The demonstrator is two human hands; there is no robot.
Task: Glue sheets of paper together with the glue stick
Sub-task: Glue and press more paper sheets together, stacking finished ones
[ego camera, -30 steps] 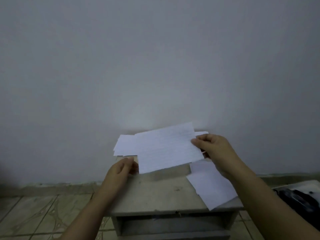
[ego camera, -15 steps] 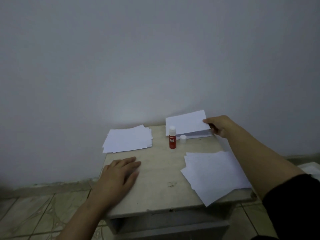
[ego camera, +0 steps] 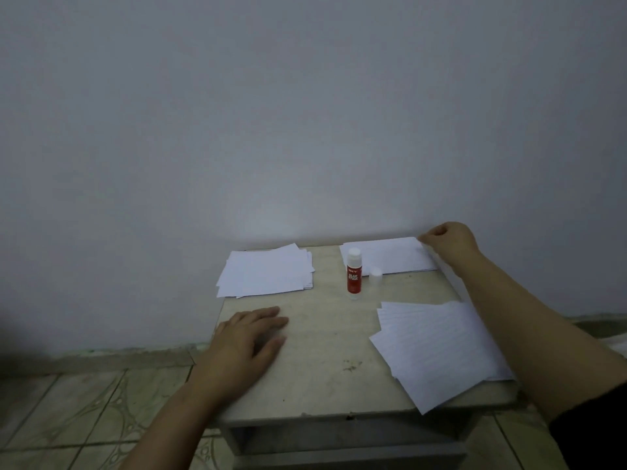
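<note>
matt paper sheets [ego camera: 437, 347], glossy (plastic) glue stick [ego camera: 353, 273]

The right hand [ego camera: 449, 244] is now reaching to the far right corner of the table [ego camera: 325, 334], its grip pinching the far right edge of the sheet [ego camera: 390, 256] that both hands were holding up a second ago; the sheet is now lying nearly flat on the far right pile. The left hand [ego camera: 247, 340] is no longer gripping that sheet and is resting flat, palm down, on the table, well apart from the grip.
</note>
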